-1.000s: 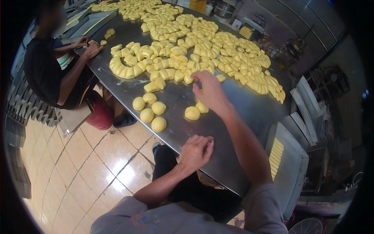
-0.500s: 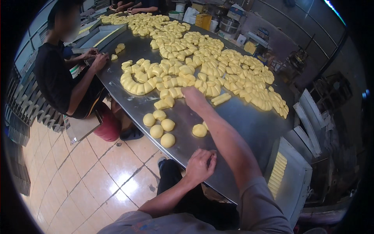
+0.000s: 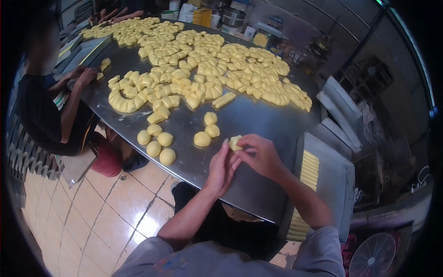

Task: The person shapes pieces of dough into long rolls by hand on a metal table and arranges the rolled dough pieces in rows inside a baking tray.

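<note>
Close to the table's near edge, my right hand (image 3: 264, 156) pinches a small piece of yellow dough (image 3: 235, 142). Beside it is my left hand (image 3: 219, 171), its fingers stretched out and its fingertips against or very near the piece. Three loose dough pieces (image 3: 212, 130) lie in a short row just beyond my hands. To the left, several smooth dough balls (image 3: 153, 148) form a cluster. Many cut dough pieces (image 3: 203, 60) cover the far part of the metal table (image 3: 258, 119), with a couple of dough sticks (image 3: 224, 99) at their near side.
At my right stands a metal tray (image 3: 333, 194) with rows of dough rolls (image 3: 308, 171) in it; more trays (image 3: 339, 115) lean behind. A person (image 3: 50, 108) works at the left table edge, near other trays (image 3: 90, 48). A fan (image 3: 371, 261) is at lower right.
My right hand has come back from the dough pile with a piece, toward my left hand, whose fingers have straightened. The view has turned right; three loose dough pieces now show.
</note>
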The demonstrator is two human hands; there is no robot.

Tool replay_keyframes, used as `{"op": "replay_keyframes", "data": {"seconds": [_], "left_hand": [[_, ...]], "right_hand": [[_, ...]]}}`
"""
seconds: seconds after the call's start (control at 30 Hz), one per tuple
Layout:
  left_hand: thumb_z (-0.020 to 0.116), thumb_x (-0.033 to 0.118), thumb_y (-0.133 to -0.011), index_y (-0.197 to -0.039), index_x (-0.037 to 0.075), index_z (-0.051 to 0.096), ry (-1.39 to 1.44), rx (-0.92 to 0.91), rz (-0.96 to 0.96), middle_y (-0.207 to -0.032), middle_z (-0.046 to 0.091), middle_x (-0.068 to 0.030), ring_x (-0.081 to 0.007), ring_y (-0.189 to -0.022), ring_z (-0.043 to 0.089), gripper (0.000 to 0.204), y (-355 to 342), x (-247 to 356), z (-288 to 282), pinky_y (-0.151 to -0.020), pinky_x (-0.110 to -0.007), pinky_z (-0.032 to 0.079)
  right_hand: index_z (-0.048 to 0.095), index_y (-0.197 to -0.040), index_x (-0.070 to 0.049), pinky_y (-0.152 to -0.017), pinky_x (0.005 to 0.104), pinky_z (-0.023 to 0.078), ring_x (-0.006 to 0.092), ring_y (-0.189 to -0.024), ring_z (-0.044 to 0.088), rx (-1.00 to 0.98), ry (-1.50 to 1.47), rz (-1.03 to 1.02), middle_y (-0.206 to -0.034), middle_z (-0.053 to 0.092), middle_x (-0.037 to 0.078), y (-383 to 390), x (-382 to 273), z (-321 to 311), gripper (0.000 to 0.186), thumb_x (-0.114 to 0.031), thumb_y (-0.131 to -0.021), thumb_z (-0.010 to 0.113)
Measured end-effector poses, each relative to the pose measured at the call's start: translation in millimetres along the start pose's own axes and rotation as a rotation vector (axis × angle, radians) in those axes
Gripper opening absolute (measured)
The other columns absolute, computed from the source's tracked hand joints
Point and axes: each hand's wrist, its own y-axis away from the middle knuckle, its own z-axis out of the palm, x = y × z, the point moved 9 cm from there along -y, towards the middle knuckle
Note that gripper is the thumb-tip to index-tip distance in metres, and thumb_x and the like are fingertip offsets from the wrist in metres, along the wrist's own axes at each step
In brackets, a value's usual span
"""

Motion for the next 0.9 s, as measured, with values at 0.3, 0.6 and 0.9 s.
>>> {"op": "replay_keyframes", "data": {"seconds": [0.3, 0.6, 0.9], "left_hand": [[0.051, 0.034, -0.095, -0.126, -0.001, 0.047, -0.828, -0.042, 0.195, -0.114, 0.058, -0.0093, -0.0154, -0.111, 0.053, 0.046, -9, -43, 46, -0.097, -0.029, 0.040], [0.058, 0.029, -0.092, -0.126, -0.004, 0.048, -0.592, -0.155, -0.174, -0.119, 0.056, -0.0109, -0.0119, -0.105, 0.055, 0.048, -1, -65, 61, -0.090, -0.026, 0.044], [0.062, 0.017, -0.090, -0.125, -0.007, 0.050, -0.379, -0.007, -0.210, -0.102, 0.066, -0.0121, -0.0097, -0.090, 0.061, 0.044, 8, -67, 46, -0.076, -0.021, 0.050]], "right_hand": [[0.049, -0.119, 0.006, -0.083, 0.0272, 0.052, 0.0167, -0.095, 0.061, 0.251, -0.526, 0.429, -0.106, 0.060, 0.010, 80, 46, -48, 0.033, -0.012, -0.091, 0.055], [0.056, -0.112, 0.003, -0.075, 0.0236, 0.052, 0.0128, -0.083, 0.062, 0.229, -0.553, 0.545, -0.098, 0.061, 0.008, 103, 49, -57, 0.027, -0.010, -0.089, 0.059], [0.057, -0.110, 0.001, -0.062, 0.0212, 0.046, 0.0083, -0.073, 0.057, 0.186, -0.445, 0.357, -0.089, 0.062, 0.004, 99, 38, -60, 0.026, -0.001, -0.085, 0.061]]}}
